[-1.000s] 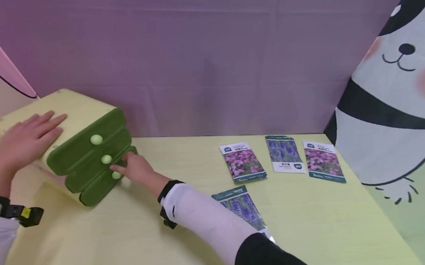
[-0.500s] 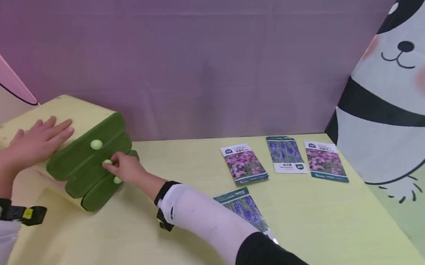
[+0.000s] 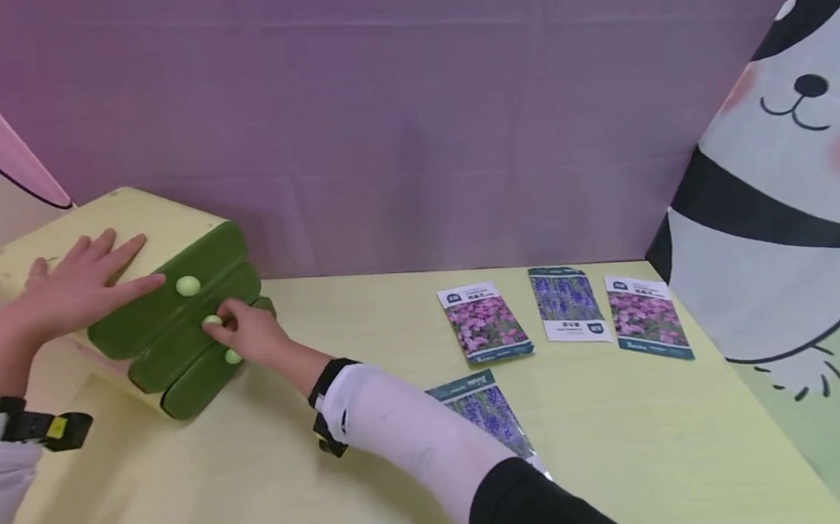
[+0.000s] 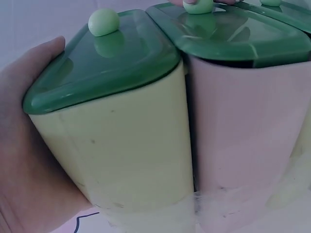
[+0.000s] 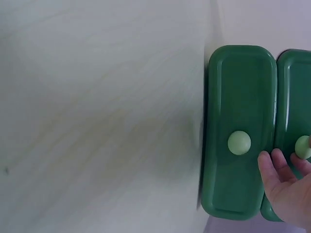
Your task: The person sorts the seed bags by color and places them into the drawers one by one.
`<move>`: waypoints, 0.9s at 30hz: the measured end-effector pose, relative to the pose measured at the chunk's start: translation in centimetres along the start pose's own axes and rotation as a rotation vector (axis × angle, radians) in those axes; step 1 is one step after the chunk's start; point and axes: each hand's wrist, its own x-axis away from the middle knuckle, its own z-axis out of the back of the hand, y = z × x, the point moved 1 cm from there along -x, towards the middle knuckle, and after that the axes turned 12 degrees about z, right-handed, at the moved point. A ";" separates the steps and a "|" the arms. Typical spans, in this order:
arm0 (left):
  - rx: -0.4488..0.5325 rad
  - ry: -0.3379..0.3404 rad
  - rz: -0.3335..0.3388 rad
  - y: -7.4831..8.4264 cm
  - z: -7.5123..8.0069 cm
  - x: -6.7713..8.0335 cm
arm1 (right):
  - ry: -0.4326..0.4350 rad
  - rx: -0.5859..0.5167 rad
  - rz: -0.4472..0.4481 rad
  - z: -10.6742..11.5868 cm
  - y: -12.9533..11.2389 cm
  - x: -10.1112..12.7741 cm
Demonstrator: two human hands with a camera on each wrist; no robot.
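A three-drawer cabinet (image 3: 150, 213) with a cream top and green drawer fronts stands at the table's left. My left hand (image 3: 78, 293) rests flat on its top, fingers spread, the thumb reaching over the top drawer front (image 3: 135, 317). With thumb and forefinger, my right hand (image 3: 254, 333) pinches the round pale-green knob (image 3: 211, 320) of the middle drawer. Below that hand is the lowest drawer's knob (image 5: 239, 142). A thin dark gap shows under the edge of the middle drawer front (image 4: 228, 41) in the left wrist view.
Several flower-picture packets lie on the table (image 3: 627, 443): a pink one (image 3: 486, 323), a purple one (image 3: 567, 304), another pink one (image 3: 648, 316), and a purple one (image 3: 487, 413) partly behind the right forearm. A purple cloth (image 3: 402, 132) hangs behind.
My right hand has moved up from the lowest drawer's knob to the middle one. My left hand has slid slightly forward, its thumb now over the top drawer front.
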 end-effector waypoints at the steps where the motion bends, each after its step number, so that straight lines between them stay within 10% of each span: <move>1: 0.002 -0.001 0.000 0.0 0.0 0.0 | 0.007 -0.011 0.000 0.0 0.0 0.1; 27: 0.039 0.017 -0.015 0.0 -0.7 0.6 | 0.014 -0.176 -0.096 2.7 1.2 5.1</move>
